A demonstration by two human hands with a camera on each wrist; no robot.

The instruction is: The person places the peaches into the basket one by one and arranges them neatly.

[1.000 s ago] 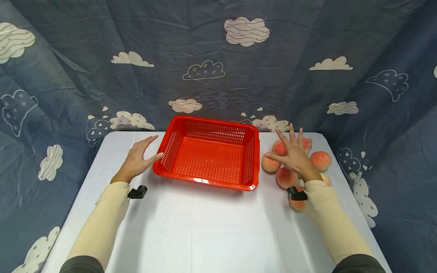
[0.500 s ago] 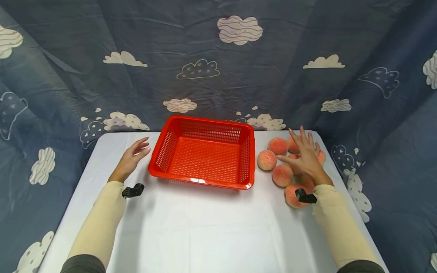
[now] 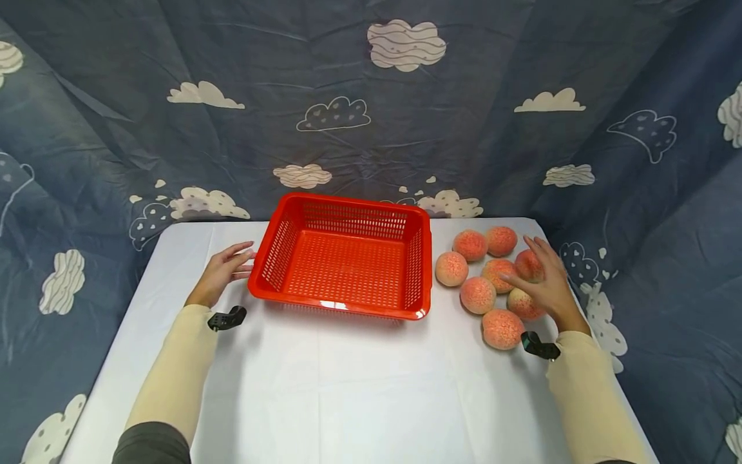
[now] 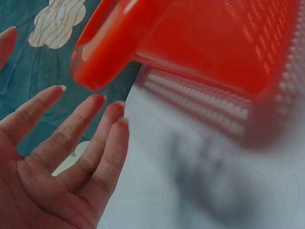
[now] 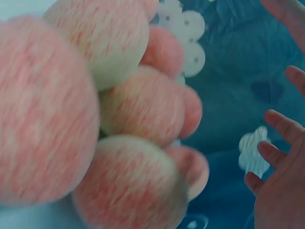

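In the head view a red plastic basket (image 3: 348, 264) with perforated walls stands on the white-covered table, its inside bare. My left hand (image 3: 219, 276) is beside the basket's left rim with fingers extended; the left wrist view shows the fingers (image 4: 66, 138) apart from the rim. Several pinkish-orange peaches cluster to the right of the basket, the frontmost peach (image 3: 503, 329) closest to me. Over the cluster's right side, my right hand (image 3: 549, 287) hovers with fingers spread and holds nothing. It partly hides a yellowish peach (image 3: 523, 304) and a redder peach (image 3: 529, 265).
White cloth covers the table (image 3: 348, 393), with its open front part between my forearms. A dark blue curtain (image 3: 348, 77) with cloud prints hangs behind and at both sides. Black wrist cameras (image 3: 228, 318) sit on both wrists.
My right hand has moved right and toward me, uncovering more peaches. My left hand's fingers have drawn closer together, beside the basket's rim. The head view has shifted slightly; basket and peaches stay in place.
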